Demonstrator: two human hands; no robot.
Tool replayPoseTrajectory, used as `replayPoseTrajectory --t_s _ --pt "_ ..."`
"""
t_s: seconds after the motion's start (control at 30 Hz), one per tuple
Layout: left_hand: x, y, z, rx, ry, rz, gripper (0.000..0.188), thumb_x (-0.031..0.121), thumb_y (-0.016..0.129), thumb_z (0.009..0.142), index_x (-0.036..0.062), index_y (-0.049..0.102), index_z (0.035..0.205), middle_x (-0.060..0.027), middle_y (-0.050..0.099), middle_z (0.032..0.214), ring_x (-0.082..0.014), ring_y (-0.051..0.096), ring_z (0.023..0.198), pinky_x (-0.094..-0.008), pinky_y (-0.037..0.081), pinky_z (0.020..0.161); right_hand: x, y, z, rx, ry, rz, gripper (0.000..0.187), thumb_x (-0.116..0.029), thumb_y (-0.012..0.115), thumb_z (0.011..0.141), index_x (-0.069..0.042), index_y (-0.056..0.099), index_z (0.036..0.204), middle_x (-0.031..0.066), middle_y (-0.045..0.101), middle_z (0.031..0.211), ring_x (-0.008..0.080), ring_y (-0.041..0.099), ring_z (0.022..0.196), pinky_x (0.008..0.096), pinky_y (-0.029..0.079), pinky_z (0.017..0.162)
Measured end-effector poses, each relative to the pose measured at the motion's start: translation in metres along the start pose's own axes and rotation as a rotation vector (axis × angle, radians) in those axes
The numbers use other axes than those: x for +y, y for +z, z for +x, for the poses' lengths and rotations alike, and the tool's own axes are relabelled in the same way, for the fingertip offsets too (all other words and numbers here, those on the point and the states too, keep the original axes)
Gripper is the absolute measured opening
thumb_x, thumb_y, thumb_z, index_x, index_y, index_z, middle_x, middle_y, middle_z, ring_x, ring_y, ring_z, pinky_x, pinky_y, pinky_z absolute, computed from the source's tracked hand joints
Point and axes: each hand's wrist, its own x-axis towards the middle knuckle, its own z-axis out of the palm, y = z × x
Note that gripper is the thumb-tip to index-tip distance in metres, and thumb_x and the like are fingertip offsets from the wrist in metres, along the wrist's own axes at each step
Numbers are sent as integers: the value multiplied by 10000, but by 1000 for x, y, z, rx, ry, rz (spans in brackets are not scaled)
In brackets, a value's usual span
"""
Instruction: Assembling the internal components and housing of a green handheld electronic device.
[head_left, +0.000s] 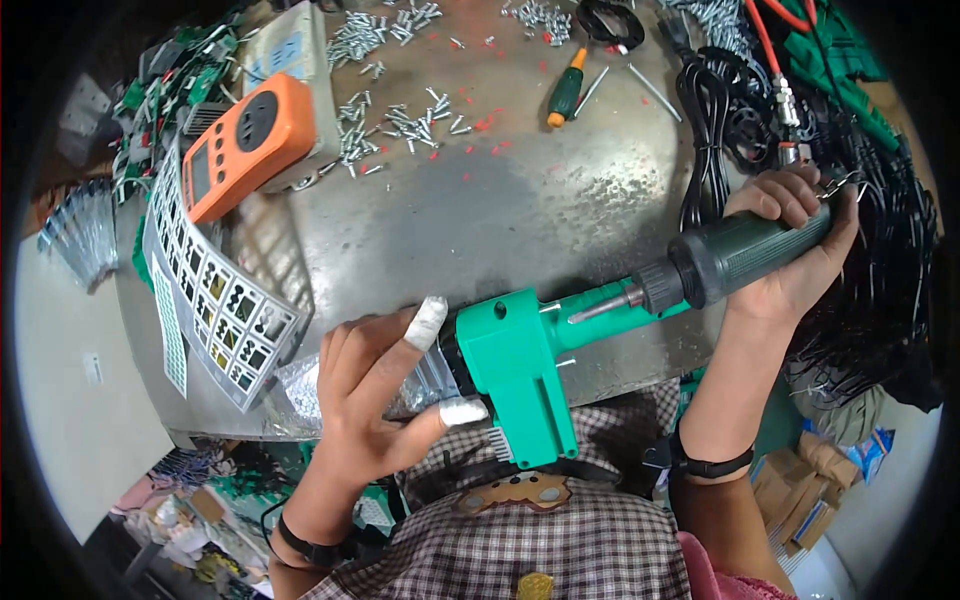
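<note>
My right hand [790,230] is wrapped round a dark green powered screwdriver [740,255], its bit pointing left over a green plastic tool housing [515,370]. Two silver screws stick out of the housing's right side near the bit. The housing lies across the table's near edge, its handle running right beneath the screwdriver. My left hand [375,375] is open beside the housing's left end, thumb and forefinger spread either side of its black collar [455,362]. White coverings wrap those two fingertips. Whether they touch the collar is hard to tell.
Piles of silver screws [420,128] lie on the metal table [450,225]. An orange meter [250,145] and a sticker sheet [215,300] are left. A green-and-orange hand screwdriver [567,90] lies at the back, coiled black cables [705,125] and a red air hose [765,40] right.
</note>
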Motion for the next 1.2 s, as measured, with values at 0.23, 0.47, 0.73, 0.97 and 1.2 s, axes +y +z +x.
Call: replayPoseTrajectory --t_s 0.23,0.47,0.73,0.97,1.2 --pt "0 2 1 9 -17 -18 649 433 781 754 -18 685 1211 -143 672 1078 -305 607 890 -397 451 777 4 -3 5 22 -16 -36 345 -424 615 930 -89 534 938 -47 500 721 105 516 650 334 434 706" --pt "-2 -1 7 -21 5 -93 574 323 807 739 -50 679 1156 -165 676 1117 -303 616 892 -396 472 750 20 -3 4 87 57 38 338 -414 626 913 -87 541 914 -50 508 718 102 509 645 328 428 709" --pt "-3 -1 8 -35 57 -136 581 201 793 626 -85 667 1116 -202 658 1133 -341 619 913 -414 465 773 20 6 3 94 60 -3 314 -392 620 912 -96 515 912 -52 507 720 108 522 647 330 448 718" --pt "0 0 7 -34 45 -140 671 176 829 617 -75 631 1207 -178 630 1127 -308 590 895 -398 438 775 22 10 0 52 12 -41 310 -384 617 916 -91 515 923 -48 505 720 103 528 656 329 454 722" --pt "-5 -2 4 9 78 -152 776 377 868 675 -33 610 1280 -155 623 1197 -310 592 1019 -393 434 840 20 22 -6 358 -203 -307 354 -418 632 915 -83 519 932 -31 513 756 109 526 672 329 441 726"
